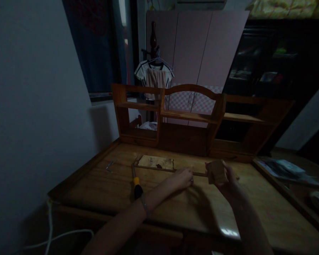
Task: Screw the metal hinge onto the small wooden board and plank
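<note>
I sit at a wooden desk (pixel 101 184) in a dim room, and both my arms reach forward over it. My right hand (pixel 225 177) is closed around a small wooden block (pixel 217 171) and holds it a little above the desk top, near the middle. My left hand (pixel 182 178) rests on the desk just beside it, with the fingers curled down on a thin wooden strip (pixel 199 174) that lies flat and runs between the two hands; I cannot tell if the fingers really pinch it or only press on it. To the left of this hand lies a flat board (pixel 156 162) with pale stains, and near it a tool (pixel 136 184) with a yellow and black handle lies along the desk. A small metal piece (pixel 110 165) lies farther left, near the edge. At the back of the desk stands a wooden hutch (pixel 191 117) with open shelves. Behind it I see a pink wardrobe (pixel 202 49), and a white shirt (pixel 154 76) hangs on a stand in front of it. A grey wall (pixel 32 106) is at my left, with a dark window (pixel 98 46) beside it. A white cable (pixel 53 237) hangs below the desk at the left corner. At the right, some papers (pixel 284 168) lie on a lower surface.
</note>
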The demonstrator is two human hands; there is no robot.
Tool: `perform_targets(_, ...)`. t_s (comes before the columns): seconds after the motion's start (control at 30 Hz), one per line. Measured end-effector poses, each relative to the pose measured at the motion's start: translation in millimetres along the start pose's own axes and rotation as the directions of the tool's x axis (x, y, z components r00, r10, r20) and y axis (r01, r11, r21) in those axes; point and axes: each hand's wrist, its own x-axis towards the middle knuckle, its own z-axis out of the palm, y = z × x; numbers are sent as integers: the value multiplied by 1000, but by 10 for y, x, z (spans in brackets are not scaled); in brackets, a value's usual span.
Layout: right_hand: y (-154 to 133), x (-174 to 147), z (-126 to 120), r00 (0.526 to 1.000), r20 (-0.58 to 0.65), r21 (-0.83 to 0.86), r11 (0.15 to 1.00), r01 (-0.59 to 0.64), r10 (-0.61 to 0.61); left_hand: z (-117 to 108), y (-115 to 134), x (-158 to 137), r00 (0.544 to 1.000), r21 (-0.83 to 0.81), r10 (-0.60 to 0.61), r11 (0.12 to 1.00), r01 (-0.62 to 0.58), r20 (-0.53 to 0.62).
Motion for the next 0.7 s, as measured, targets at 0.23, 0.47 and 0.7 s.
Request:
perform_targets(0.23,-28,154,210,997,-71,107,994,-16,23,14,38,-179,993,-334,7,942,35,122)
perform_targets(0.47,-75,228,272,999,-43,39,999,9,-7,-185,118,-258,974,-459,-91,870,180,210)
perform_targets(0.7,675,494,904,987,114,-656,738,160,-112,-746,-858,-1698,687,-828,-712,468,307,-148)
